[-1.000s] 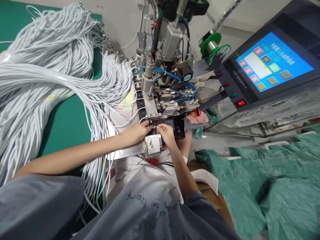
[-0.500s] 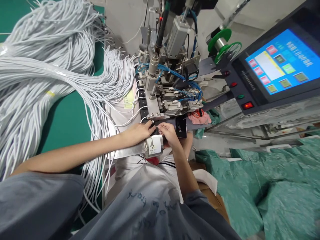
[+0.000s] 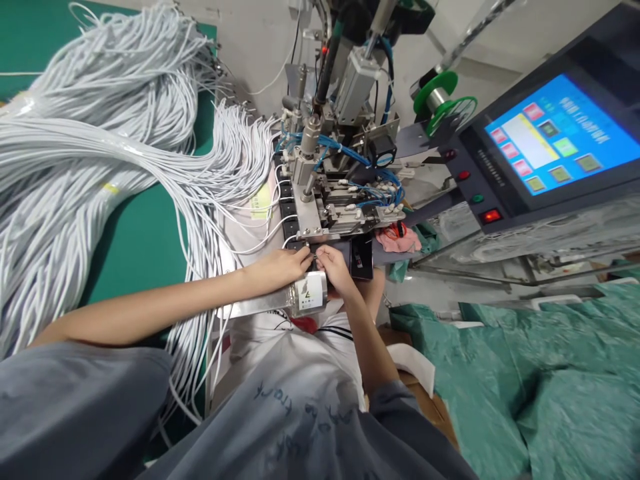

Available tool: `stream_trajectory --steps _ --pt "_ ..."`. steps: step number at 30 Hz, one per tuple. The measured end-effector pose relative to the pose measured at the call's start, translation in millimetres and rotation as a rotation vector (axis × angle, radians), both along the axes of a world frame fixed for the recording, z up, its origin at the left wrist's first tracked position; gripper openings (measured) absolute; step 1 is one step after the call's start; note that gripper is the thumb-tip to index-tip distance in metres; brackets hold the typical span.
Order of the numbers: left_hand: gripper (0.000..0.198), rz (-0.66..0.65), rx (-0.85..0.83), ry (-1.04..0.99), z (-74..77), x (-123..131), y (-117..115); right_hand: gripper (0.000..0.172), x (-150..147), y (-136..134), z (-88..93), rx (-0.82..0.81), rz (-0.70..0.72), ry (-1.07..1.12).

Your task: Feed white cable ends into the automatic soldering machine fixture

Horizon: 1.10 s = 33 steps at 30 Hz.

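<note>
My left hand [image 3: 285,265] and my right hand [image 3: 334,268] meet at the front edge of a small metal machine [image 3: 330,193] with blue hoses. Both hands are closed in a pinch around the end of a thin white cable [image 3: 260,243] that curves in from the left to a black fixture [image 3: 361,257] under the machine. A shiny metal guard with a white warning label [image 3: 310,293] sits just below my fingers. The cable tip itself is too small to see.
A large heap of white cables [image 3: 100,147] covers the green bench mat [image 3: 140,247] on the left. A control box with a blue touchscreen [image 3: 555,137] and red and green buttons stands at the right. A green wire spool [image 3: 443,93] sits behind the machine. Green plastic sheeting [image 3: 525,380] lies at lower right.
My hands stay pinched at the same spot on the machine's front. Only the camera has shifted slightly.
</note>
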<state>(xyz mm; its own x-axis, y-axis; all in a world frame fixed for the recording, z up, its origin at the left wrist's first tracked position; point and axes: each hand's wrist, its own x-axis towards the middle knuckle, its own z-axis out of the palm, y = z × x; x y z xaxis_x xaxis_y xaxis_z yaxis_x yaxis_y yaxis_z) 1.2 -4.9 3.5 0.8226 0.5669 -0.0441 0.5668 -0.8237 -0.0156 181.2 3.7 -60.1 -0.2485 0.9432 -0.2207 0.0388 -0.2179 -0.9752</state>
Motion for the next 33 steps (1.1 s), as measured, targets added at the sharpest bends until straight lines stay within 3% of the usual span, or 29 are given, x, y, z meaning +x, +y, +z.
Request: stream_trajectory --steps 9,11,14,16,19,22,25,28,33 --pt "0.017 0.063 -0.075 -0.079 10.1 -18.1 4.4 0.027 -0.6 4.4 -9.3 0.114 -0.035 -0.156" --pt "0.017 0.109 -0.081 -0.078 11.0 -19.7 4.2 0.024 2.0 0.6 -0.4 0.186 -0.136 -0.242" --pt "0.02 0.238 -0.073 -0.078 13.0 -19.3 6.9 0.022 -5.5 -23.8 23.1 0.353 -0.401 -0.362" --pt "0.023 0.336 -0.053 -0.063 14.0 -18.2 10.3 0.022 -21.6 -50.8 37.9 0.405 -0.426 -0.385" --pt "0.024 0.4 -0.019 -0.022 12.7 -17.2 15.1 0.025 -59.4 -91.8 44.6 0.301 -0.031 -0.343" --pt "0.027 0.4 0.005 -0.014 10.9 -17.5 16.2 0.031 -101.5 -117.8 30.7 0.067 0.412 -0.187" --pt "0.028 0.4 0.009 -0.042 14.0 -17.1 11.3 0.028 -127.3 -126.9 13.0 -0.117 0.491 -0.073" --pt "0.028 0.315 -0.035 -0.122 20.6 -13.5 -0.4 0.019 -127.1 -129.4 8.7 -0.098 0.405 -0.064" --pt "0.029 -0.099 -0.278 -0.423 25.8 -1.9 -28.7 0.013 -99.9 -135.4 22.1 -0.004 0.125 -0.142"
